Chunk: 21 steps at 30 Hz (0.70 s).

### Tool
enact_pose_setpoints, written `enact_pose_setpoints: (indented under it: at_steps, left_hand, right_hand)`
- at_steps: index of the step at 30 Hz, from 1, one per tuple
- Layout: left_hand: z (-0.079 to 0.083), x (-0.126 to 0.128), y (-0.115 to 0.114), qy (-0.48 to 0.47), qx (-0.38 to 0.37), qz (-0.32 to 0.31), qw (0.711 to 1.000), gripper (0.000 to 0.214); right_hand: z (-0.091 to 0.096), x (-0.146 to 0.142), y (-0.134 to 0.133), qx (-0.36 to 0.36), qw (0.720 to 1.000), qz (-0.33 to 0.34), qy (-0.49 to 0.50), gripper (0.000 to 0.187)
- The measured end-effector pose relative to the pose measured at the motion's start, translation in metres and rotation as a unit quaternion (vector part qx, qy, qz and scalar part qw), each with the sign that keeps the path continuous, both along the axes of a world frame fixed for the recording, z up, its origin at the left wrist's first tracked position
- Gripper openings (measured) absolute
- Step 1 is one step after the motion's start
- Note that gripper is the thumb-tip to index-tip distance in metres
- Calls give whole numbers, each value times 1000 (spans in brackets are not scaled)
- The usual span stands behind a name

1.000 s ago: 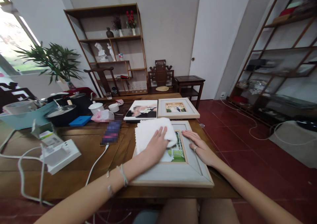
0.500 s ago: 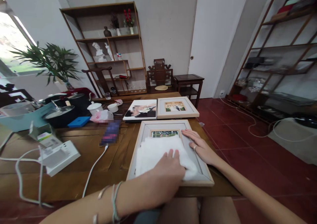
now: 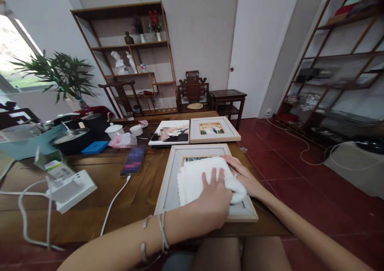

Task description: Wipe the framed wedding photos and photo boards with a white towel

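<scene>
A picture frame [image 3: 166,187] with a pale wooden border and a small photo inset lies flat near the table's front edge. On top of it is a folded white towel [image 3: 195,183], covering most of the photo. My left hand [image 3: 216,197] presses on the towel, holding it against the frame with fingers spread over the cloth. My right hand [image 3: 244,181] lies on the frame's right border, its fingers stretched out flat and partly hidden by the towel.
Behind the frame lie a second framed photo [image 3: 196,133] and a photo panel [image 3: 162,139]. To the left are a phone [image 3: 133,161] on a white cable, an opened white box [image 3: 75,191], a blue box [image 3: 95,147], a lidded pot [image 3: 72,137] and a white bowl [image 3: 136,130].
My left hand has slid the towel to the right and slightly up across the frame, over more of the photo and up against my right hand. The right hand has stayed on the border.
</scene>
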<state>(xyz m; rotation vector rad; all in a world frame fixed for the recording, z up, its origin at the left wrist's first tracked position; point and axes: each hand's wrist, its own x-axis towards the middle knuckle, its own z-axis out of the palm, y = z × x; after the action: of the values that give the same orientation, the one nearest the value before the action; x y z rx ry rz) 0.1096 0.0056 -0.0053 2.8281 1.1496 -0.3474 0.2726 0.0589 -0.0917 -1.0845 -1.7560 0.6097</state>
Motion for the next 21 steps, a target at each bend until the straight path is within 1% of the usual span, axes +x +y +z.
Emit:
enact_pose_setpoints:
  at_steps: [2, 4, 6, 8, 10, 11, 13, 15, 16, 18, 19, 21]
  left_hand:
    - [-3, -1, 6, -8, 11, 19, 1000, 37]
    - [-4, -2, 17, -15, 38, 59, 997, 35]
    - [-2, -2, 34, -18, 71, 109, 991, 35]
    - [3, 1, 54, -25, 98, 134, 986, 35]
    - [6, 5, 72, -52, 145, 115, 981, 35]
    - [6, 8, 79, -67, 173, 92, 978, 35]
    - [0, 13, 91, -82, 209, 33, 974, 32]
    - [-11, 16, 98, -75, 203, -14, 976, 31]
    - [-17, 17, 100, -69, 193, -27, 978, 32]
    - [-25, 13, 102, -59, 182, -27, 981, 33]
    - [-26, 9, 102, -55, 181, -23, 982, 33]
    - [-24, -3, 101, -44, 180, -9, 983, 33]
  right_hand:
    - [1, 0, -1, -4, 1000, 0, 1, 39]
    - [2, 0, -2, -6, 1000, 7, -5, 38]
    - [4, 0, -3, -10, 1000, 13, -15, 34]
    - [6, -1, -4, -13, 1000, 14, -20, 31]
    - [8, -1, -5, -11, 1000, 14, -21, 30]
    - [9, -1, -5, -10, 1000, 16, -22, 31]
    - [11, -1, -6, -15, 999, 18, -30, 34]
    - [12, -1, -6, -25, 999, 12, -40, 37]
    - [12, -1, -6, -29, 999, 10, -43, 37]
    - [11, -1, -6, -29, 999, 9, -43, 38]
    - [10, -1, -6, -28, 999, 10, -39, 38]
    - [9, -1, -5, -27, 999, 15, -30, 41]
